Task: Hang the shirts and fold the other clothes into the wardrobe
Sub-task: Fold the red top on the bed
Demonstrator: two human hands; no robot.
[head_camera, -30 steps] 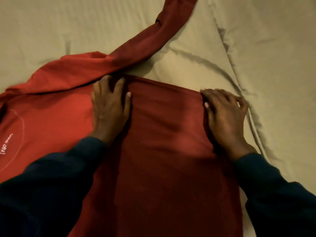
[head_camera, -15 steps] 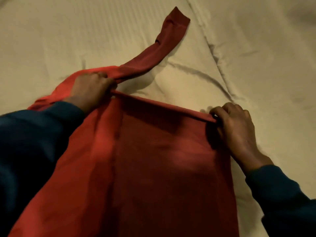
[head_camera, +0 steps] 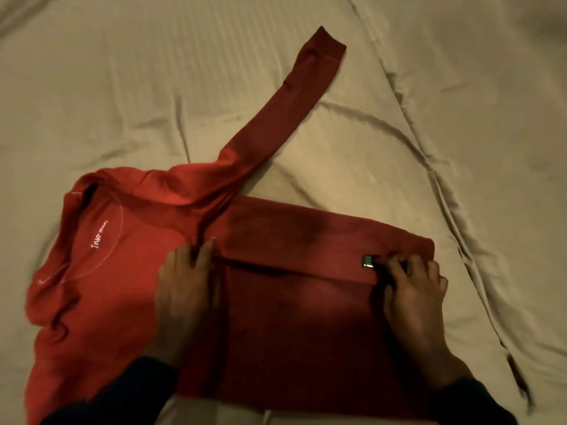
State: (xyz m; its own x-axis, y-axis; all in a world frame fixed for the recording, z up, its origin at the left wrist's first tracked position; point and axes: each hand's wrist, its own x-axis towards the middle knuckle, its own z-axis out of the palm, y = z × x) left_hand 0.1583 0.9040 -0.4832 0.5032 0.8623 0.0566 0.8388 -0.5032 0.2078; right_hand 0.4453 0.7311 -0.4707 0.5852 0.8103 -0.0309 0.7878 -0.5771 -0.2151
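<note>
A red long-sleeved top [head_camera: 294,326] lies on the bed, its neck with white lettering at the left. Its lower part is folded into a flat rectangle across the middle and right. One sleeve [head_camera: 294,99] stretches away toward the upper right. My left hand [head_camera: 187,289] rests flat on the left end of the folded edge. At the right end of that edge, beside a small woven label [head_camera: 368,261], the fingers of my right hand [head_camera: 411,286] pinch the fabric.
The beige bed sheet [head_camera: 460,118] lies all around, creased in long ridges at the right. A paler strip shows at the bottom edge under the top.
The far edge of the folded part has been brought back toward me, making a new fold. My left hand left the sleeve's base and came down onto the fold. The view pulled back.
</note>
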